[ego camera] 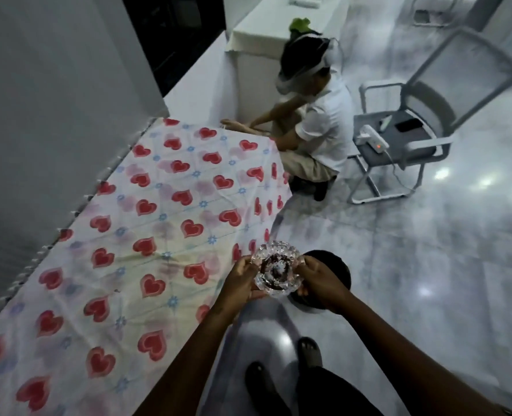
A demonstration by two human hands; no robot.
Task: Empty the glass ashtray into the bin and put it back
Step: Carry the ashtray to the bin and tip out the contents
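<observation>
The clear cut-glass ashtray [275, 270] has dark ash in its bowl. I hold it upright in both hands, just past the table's right edge. My left hand [241, 279] grips its left rim and my right hand [319, 279] grips its right rim. Directly below and to the right stands the dark round bin [337, 267] on the floor, partly hidden by my right hand and the ashtray.
A table under a heart-print cloth [147, 235] fills the left. Another person [314, 124] crouches at its far end. A grey chair [413, 139] with a white power strip stands at the right on glossy floor. My feet [281, 367] are below.
</observation>
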